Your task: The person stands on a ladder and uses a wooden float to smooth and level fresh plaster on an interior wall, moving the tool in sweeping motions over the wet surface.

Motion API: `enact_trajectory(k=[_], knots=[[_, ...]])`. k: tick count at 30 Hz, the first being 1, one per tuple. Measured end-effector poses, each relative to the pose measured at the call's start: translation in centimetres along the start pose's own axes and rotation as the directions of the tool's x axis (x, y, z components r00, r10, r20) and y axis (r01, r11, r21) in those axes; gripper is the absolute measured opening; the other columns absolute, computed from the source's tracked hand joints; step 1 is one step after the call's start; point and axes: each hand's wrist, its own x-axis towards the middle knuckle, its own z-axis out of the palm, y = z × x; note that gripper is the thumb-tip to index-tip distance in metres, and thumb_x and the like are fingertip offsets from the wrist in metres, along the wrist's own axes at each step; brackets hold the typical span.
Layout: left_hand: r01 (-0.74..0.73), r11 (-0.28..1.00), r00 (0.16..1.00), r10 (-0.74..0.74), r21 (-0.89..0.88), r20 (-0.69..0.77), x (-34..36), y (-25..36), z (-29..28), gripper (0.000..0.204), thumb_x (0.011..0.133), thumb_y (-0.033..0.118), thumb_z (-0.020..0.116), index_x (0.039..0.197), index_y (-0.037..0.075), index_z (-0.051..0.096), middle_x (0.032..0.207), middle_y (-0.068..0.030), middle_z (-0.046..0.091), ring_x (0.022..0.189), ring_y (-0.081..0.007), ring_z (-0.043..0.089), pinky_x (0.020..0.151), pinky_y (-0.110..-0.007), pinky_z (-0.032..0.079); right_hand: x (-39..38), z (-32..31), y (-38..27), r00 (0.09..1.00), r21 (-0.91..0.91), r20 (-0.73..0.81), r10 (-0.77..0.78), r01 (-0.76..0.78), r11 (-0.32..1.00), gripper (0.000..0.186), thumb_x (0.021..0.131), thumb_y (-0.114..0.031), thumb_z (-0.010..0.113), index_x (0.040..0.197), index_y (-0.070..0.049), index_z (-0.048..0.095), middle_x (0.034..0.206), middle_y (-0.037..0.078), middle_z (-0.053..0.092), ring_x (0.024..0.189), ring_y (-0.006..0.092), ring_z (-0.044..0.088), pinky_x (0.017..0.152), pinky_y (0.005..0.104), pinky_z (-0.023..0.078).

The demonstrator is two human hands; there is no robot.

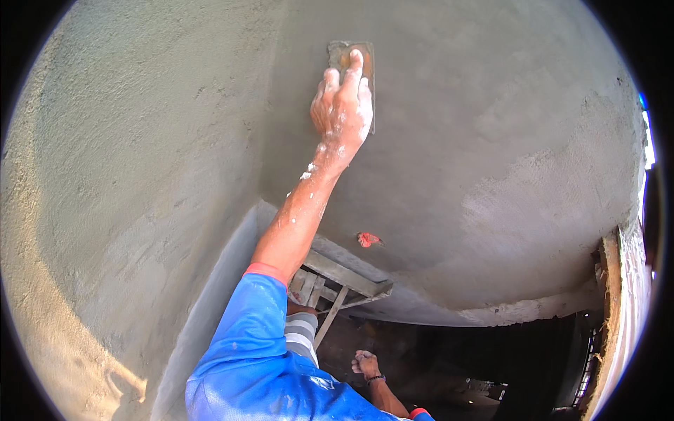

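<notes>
My left hand (pixel 342 105) reaches up and is closed on a rectangular plastering trowel (pixel 368 91), its plate against the grey plastered wall (pixel 435 147). Wet mortar clings to the trowel's upper left corner, and white smears cover my fingers and wrist. The trowel's handle is hidden under the hand. Low down, away from the wall, my right hand (pixel 365 364) is curled into a loose fist with a dark bracelet at the wrist. Nothing shows in it.
A second plastered wall (pixel 140 161) meets this one at a corner on the left. Below my arm stands a wooden frame (pixel 340 281) of planks. A small red scrap (pixel 366 239) sticks out of the wall. Rough boards (pixel 611 281) edge an opening at right.
</notes>
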Motion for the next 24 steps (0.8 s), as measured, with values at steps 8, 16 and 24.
enact_trajectory(k=[8,16,24], knots=[[-0.141,0.989,0.986,0.137,0.036,0.092,-14.3,-4.4,2.3,0.064,0.080,0.009,0.075,0.141,0.019,0.057,0.089,-0.0112,0.052,0.077,-0.0320,0.060,0.066,-0.043,0.052,-0.5,-0.1,4.3,0.997,0.098,0.032,0.069,-0.072,0.993,0.014,0.098,-0.010,0.055,0.110,-0.007,0.061,0.079,0.008,0.068,0.057,0.0153,0.065,0.049,0.0317,0.057],[-0.066,0.998,0.997,0.066,-0.011,0.033,1.8,4.3,-0.1,0.050,0.093,0.017,0.063,0.142,0.015,0.054,0.092,-0.0127,0.054,0.078,-0.0326,0.061,0.069,-0.045,0.051,-0.7,0.3,5.3,0.999,0.117,-0.023,0.045,-0.042,0.992,0.017,0.097,-0.010,0.057,0.112,-0.006,0.062,0.079,0.009,0.069,0.058,0.0183,0.066,0.049,0.0334,0.058],[-0.397,0.917,0.906,0.385,0.035,0.175,-14.4,0.5,3.9,0.067,0.078,0.005,0.074,0.139,0.025,0.058,0.087,-0.0096,0.053,0.077,-0.0327,0.058,0.062,-0.044,0.048,0.3,0.3,6.6,0.998,0.164,-0.032,0.057,-0.051,0.985,0.012,0.095,-0.010,0.056,0.104,-0.007,0.063,0.077,0.010,0.069,0.056,0.0188,0.067,0.047,0.0333,0.058]])
